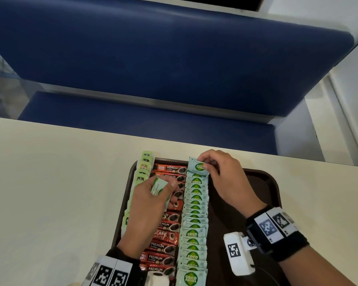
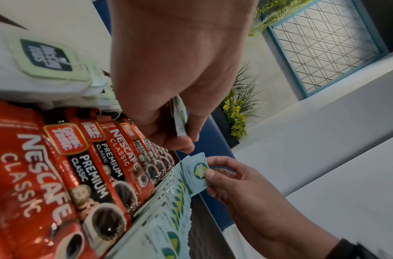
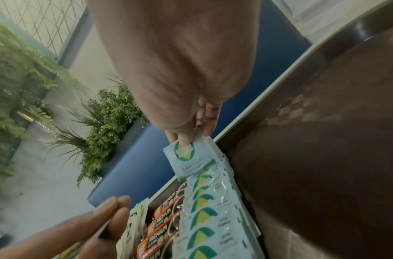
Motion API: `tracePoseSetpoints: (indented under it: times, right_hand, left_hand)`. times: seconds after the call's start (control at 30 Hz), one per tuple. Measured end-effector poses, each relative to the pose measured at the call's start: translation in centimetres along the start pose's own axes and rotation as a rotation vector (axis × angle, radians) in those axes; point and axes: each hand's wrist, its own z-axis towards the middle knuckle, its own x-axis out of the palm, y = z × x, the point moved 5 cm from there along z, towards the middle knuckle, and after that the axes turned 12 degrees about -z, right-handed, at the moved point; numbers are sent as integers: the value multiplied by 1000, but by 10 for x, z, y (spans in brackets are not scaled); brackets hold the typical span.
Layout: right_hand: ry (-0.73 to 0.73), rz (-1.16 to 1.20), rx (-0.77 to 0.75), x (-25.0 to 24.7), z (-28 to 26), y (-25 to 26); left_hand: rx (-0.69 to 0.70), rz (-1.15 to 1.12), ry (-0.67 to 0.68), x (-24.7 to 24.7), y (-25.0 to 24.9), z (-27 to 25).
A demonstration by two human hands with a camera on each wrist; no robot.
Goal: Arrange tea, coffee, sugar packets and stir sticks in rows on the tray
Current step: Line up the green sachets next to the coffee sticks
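A dark brown tray point(image 1: 262, 182) holds three rows: green-tagged tea bags point(image 1: 142, 172) on the left, red coffee sachets point(image 1: 165, 223) in the middle, pale green Coco sugar packets point(image 1: 194, 213) to their right. My right hand point(image 1: 221, 174) pinches one sugar packet point(image 1: 197, 167) point(image 3: 186, 157) at the far end of the sugar row. My left hand point(image 1: 151, 203) hovers over the coffee row and grips a small stack of sugar packets point(image 1: 160, 189) point(image 2: 180, 119). No stir sticks are visible.
The tray sits on a cream table point(image 1: 50, 193); its right half is bare brown surface. A blue padded bench point(image 1: 174, 58) stands past the table's far edge. Potted plants point(image 3: 106, 122) show in the wrist views.
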Motion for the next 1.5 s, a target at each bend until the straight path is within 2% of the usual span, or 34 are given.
tracePoseSetpoints:
  times: [0.2,0.67,0.9,1.07,1.3,1.5]
  right_hand:
    - [14,-88,4,9,1,-2]
    - [-94,-72,51,13,-4,-7]
    - [-155,16,107,14,-7,-14]
    - [-276,130,243,8,-26,-24]
    - [-265,284,299,22,-38,-29]
    - [-257,267,282,22,-35,-28]
  left_hand:
    - [3,-3,-8,-3,0,0]
    - [-10,-19,-12,-2,-1,2]
    - [-18,-11,-12,-1,0,1]
    - [-17,-36,-9,-1,1,0]
    - [-143,-140,-21,3,10,2]
    - [-133,-122,-24,5,6,0]
